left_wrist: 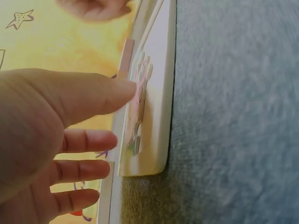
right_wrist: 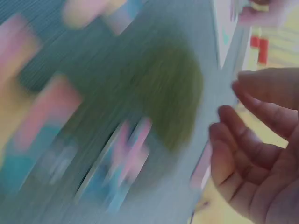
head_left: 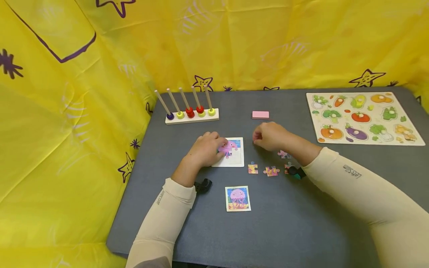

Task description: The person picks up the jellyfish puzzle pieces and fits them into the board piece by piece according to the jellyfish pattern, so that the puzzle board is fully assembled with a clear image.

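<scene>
My left hand rests over the left side of a white puzzle tray that holds joined pink and blue jigsaw pieces. In the left wrist view its thumb touches those pieces, while the other fingers extend loosely. Right of the tray, my right hand hovers over the table with loosely curled fingers; the right wrist view shows no object in it. Loose jigsaw pieces lie nearer me: a yellow one, a pink-and-yellow one, a pink one and one partly hidden by the right wrist camera.
A jellyfish picture card lies in front of the tray. Behind stand a peg stacker with coloured rings and a pink block. A vegetable knob puzzle board lies at the back right. Yellow cloth hangs behind the table.
</scene>
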The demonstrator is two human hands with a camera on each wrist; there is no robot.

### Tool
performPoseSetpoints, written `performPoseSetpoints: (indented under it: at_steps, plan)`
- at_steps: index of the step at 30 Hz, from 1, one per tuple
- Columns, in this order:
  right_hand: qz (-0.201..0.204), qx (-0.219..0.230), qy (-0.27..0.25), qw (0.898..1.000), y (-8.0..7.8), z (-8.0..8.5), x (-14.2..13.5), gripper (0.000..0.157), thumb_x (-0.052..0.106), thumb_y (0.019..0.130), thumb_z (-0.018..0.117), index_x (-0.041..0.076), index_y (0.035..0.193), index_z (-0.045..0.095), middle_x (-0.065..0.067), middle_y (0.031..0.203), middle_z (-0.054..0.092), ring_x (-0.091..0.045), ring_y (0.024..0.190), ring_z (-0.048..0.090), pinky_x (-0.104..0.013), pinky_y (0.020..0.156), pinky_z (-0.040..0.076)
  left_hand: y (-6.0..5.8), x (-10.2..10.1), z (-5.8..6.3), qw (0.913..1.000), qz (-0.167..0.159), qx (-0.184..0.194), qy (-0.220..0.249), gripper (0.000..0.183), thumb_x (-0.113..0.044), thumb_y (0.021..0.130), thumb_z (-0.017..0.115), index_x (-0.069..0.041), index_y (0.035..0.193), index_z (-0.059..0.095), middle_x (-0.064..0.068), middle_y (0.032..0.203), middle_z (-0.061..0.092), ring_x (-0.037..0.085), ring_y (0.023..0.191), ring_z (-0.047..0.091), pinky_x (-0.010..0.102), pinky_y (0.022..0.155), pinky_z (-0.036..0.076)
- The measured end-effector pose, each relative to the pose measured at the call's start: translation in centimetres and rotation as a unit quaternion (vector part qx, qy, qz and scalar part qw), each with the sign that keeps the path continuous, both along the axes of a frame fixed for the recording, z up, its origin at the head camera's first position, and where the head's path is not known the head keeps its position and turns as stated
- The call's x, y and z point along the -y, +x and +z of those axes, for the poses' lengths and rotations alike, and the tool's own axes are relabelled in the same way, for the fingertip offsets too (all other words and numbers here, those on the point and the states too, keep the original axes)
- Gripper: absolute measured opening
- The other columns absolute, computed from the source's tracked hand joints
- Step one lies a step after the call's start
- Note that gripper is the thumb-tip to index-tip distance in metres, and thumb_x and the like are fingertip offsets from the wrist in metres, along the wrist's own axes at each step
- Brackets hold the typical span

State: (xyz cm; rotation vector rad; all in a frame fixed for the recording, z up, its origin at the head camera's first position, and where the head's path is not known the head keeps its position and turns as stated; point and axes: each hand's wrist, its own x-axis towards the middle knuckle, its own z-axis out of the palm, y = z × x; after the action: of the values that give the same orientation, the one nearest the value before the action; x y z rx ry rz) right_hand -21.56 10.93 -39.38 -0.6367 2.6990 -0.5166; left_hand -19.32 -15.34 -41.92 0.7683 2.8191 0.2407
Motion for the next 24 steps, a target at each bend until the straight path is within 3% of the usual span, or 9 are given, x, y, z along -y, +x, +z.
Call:
performPoseSetpoints:
  at_steps: [4,10,15,24]
  plan:
    - [-0.005,0.015,0.020,1.000,0.9,0.1,-4.2,0.004,0.015,0.089,0.075,0.012,0.092,0.073,-0.003,0.085,0.069,-0.025,0.085,0.063,-0.047,0.081,0.049,0.1,-0.5,-0.2,0.9998,-0.017,0.006,0.012,0.039,-0.032,0.099,0.065,-0.030,0.138,0.065,0.005,0.121,0.058,0.024,0.109,0.050,0.042,0.094,0.043]
    - [-0.014,0.030,0.008,0.999,1.9,-0.6,-8.1,0.030,0.021,0.079,0.087,0.009,0.103,0.072,-0.013,0.101,0.071,-0.033,0.099,0.064,-0.054,0.091,0.048,0.2,-0.5,-0.5,0.9997,-0.021,0.009,0.009,0.039,-0.032,0.099,0.066,-0.035,0.138,0.065,0.005,0.122,0.056,0.023,0.107,0.049,0.041,0.092,0.042]
    - [-0.004,0.021,-0.011,1.000,2.5,-1.3,-8.7,0.037,0.022,0.075,0.089,0.009,0.106,0.072,-0.014,0.101,0.068,-0.032,0.099,0.060,-0.053,0.091,0.048,0.2,-0.3,-0.6,0.9998,-0.015,0.010,0.012,0.038,-0.031,0.099,0.066,-0.036,0.137,0.066,0.005,0.120,0.055,0.023,0.105,0.048,0.040,0.090,0.042]
    - [-0.005,0.003,-0.016,1.000,3.2,-1.7,-8.5,0.024,0.016,0.075,0.088,0.012,0.093,0.072,-0.005,0.089,0.064,-0.024,0.087,0.055,-0.044,0.082,0.045,0.2,-0.6,-0.7,0.9997,-0.015,0.014,0.013,0.039,-0.031,0.099,0.066,-0.035,0.137,0.065,0.005,0.122,0.055,0.024,0.106,0.048,0.042,0.091,0.042]
